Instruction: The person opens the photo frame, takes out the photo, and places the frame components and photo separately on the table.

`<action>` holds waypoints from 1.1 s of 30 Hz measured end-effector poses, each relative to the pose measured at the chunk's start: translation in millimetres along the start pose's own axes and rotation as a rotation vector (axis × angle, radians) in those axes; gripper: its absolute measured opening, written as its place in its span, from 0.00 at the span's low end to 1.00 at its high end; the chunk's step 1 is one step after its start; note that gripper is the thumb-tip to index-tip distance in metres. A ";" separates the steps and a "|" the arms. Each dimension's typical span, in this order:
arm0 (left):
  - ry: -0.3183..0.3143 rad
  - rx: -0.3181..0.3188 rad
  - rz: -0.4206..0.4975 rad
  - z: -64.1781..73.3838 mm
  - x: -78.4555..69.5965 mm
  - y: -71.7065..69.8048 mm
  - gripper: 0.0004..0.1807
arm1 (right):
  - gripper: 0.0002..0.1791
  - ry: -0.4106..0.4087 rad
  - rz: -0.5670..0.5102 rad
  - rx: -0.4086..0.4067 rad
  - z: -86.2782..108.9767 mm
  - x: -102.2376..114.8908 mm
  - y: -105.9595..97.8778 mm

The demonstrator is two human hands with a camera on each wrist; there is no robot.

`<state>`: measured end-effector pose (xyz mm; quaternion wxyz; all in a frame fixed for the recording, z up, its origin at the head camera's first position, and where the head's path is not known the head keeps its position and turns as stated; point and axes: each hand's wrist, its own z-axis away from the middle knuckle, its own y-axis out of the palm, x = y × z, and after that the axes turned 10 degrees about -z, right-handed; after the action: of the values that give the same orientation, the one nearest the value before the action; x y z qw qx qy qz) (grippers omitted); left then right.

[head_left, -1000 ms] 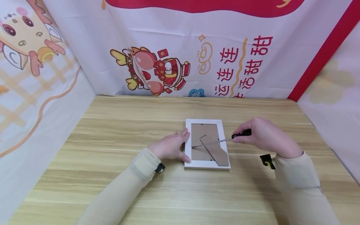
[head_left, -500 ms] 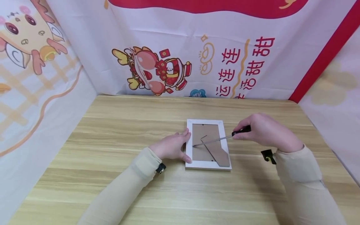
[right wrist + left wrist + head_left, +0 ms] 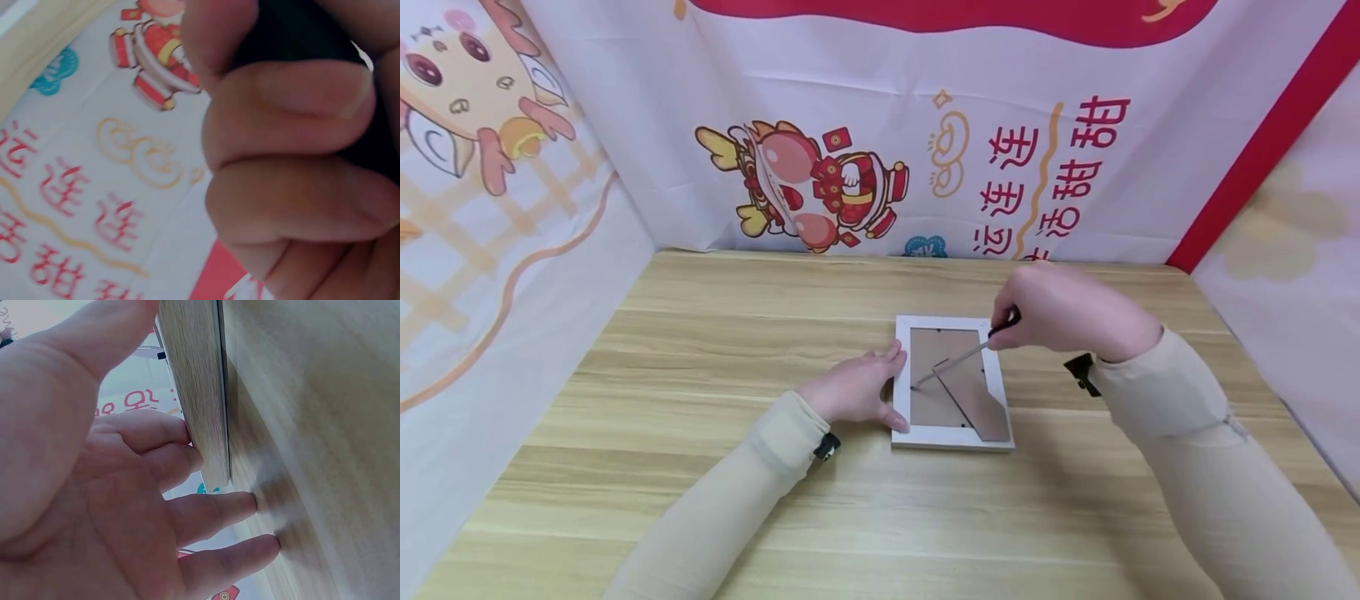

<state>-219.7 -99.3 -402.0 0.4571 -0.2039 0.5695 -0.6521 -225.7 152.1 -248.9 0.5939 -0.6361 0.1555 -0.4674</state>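
Observation:
A white picture frame [image 3: 955, 437] lies face down on the wooden table, its brown backing board [image 3: 925, 354] and easel stand [image 3: 988, 408] uppermost. Small dark tabs show along the backing's edges. My left hand [image 3: 857, 387] rests at the frame's left side. In the left wrist view, two fingertips touch the frame's wood-grain edge [image 3: 203, 394] and two outstretched fingers reach the tabletop. My right hand [image 3: 1067, 308] grips a screwdriver [image 3: 951, 364] by its black handle [image 3: 300, 31]. The slanting shaft crosses the backing, with its tip at the backing's left edge.
Behind the wooden table [image 3: 737, 317] hangs a white printed cloth [image 3: 850, 67] with red lettering and cartoon figures. More printed cloth [image 3: 565, 275] stands along the left side, and a pale cloth panel [image 3: 1285, 225] along the right.
My right hand has moved up, away and to the left, so the screwdriver slants more steeply. Its tip stays at the backing's left edge. The left hand and frame keep their places.

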 end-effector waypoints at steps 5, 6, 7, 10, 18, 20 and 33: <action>-0.010 0.005 0.004 -0.7 0.9 -0.3 0.60 | 0.08 0.022 0.117 0.063 -15.9 33.1 -10.4; -0.013 0.007 0.003 -1.1 1.0 -0.4 0.60 | 0.09 0.029 0.141 0.074 -19.1 39.4 -11.4; -0.017 0.010 0.002 -1.4 1.2 -0.4 0.60 | 0.10 0.035 0.162 0.085 -22.4 45.6 -12.3; -0.021 0.018 -0.002 -2.4 1.5 -0.4 0.60 | 0.11 0.063 0.221 0.119 -32.1 61.2 -14.1; 0.011 0.009 0.013 1.0 1.1 -2.1 0.59 | 0.11 0.072 0.336 0.193 -51.8 85.2 -14.2; 0.016 0.006 0.011 1.8 0.8 -2.5 0.59 | 0.14 0.069 0.369 0.198 -54.4 89.7 -13.3; 0.025 0.001 -0.005 1.8 2.1 -1.9 0.59 | 0.17 0.056 0.455 0.205 -61.1 116.9 -5.9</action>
<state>-220.0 -102.2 -400.3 0.4485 -0.1972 0.5743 -0.6559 -215.2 28.2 -204.3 0.7408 -0.5079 0.2629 -0.3523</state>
